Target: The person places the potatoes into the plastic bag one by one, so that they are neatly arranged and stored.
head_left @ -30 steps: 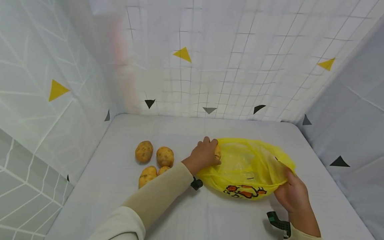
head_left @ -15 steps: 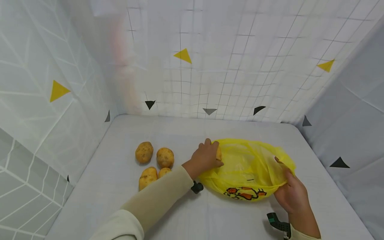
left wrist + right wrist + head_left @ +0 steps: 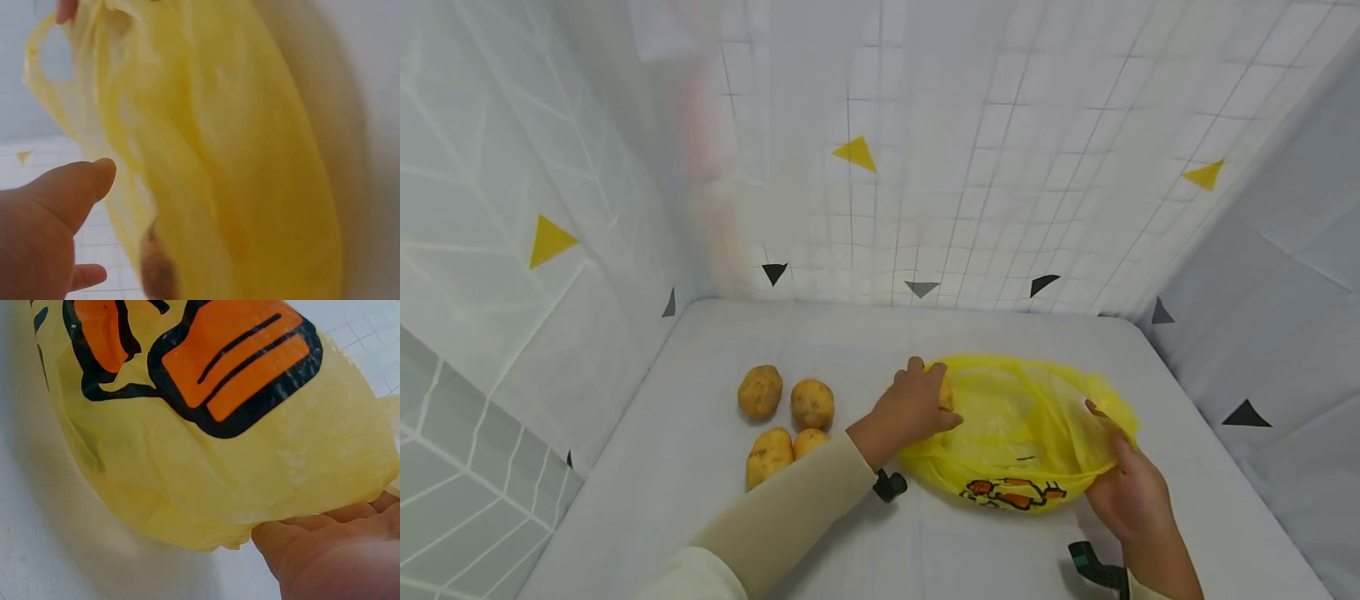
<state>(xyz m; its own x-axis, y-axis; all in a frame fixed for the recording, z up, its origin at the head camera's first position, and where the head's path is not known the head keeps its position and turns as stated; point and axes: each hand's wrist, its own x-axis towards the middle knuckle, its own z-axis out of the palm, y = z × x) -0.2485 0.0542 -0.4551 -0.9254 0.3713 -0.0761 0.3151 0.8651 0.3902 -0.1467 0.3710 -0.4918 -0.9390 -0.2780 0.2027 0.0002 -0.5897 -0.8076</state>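
A yellow plastic bag (image 3: pixel 1000 417) with an orange and black print lies on its side on the table. At its left end my left hand (image 3: pixel 910 412) has its thumb stretched away from the other fingers. A potato (image 3: pixel 946 393) lies just past those fingers, at the bag's edge; in the left wrist view this potato (image 3: pixel 156 265) stands apart from the thumb, partly covered by yellow plastic. My right hand (image 3: pixel 1135 492) holds the bag's right end, fingers behind the plastic and thumb at the rim. The bag's inside is largely hidden.
Left of the bag several potatoes lie grouped on the white table (image 3: pixel 865 550): one at the back left (image 3: pixel 760 392), another potato (image 3: pixel 812 404) beside it, and more in front, partly covered by the left sleeve (image 3: pixel 790 508). Pale sheeting (image 3: pixel 925 208) walls the table's back and sides.
The left thumb has spread away from the potato and the fingers. The right hand keeps its hold on the bag. The whole head view has shifted slightly.
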